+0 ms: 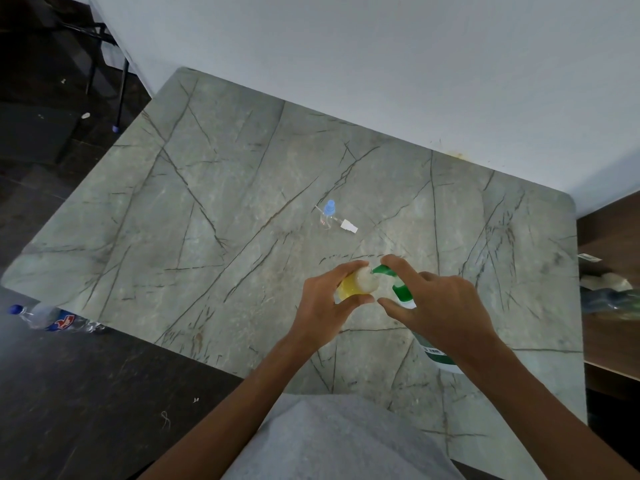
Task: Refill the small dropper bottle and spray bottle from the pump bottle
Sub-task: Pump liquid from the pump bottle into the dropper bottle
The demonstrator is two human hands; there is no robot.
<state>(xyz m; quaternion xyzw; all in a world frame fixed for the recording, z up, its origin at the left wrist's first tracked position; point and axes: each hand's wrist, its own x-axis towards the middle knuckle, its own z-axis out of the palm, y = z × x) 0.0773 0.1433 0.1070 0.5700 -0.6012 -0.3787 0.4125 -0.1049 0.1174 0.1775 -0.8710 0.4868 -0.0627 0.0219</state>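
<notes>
Here, left hand (323, 299): grips small yellow-filled plastic bottle (356, 284), mid grey veined bench (207, 202).
Right hand (436, 303): spread, index finger on green-and-white plastic pump bottle (403, 292), 3 o'clock.
Blue-capped clear small bottle (328, 214): 12 o'clock, apart.

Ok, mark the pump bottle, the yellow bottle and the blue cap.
Pump bottle (403, 293), head view, green pump neck.
Yellow bottle (348, 289), head view, yellow side.
Blue cap (330, 204), head view, its top.

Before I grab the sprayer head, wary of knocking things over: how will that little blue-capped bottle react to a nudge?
The blue-capped bottle looks small, clear and seemingly empty, so probably light and quick to tip. On the smooth stone table it may skid. Its cap is on, so spilling seems unlikely.
</notes>
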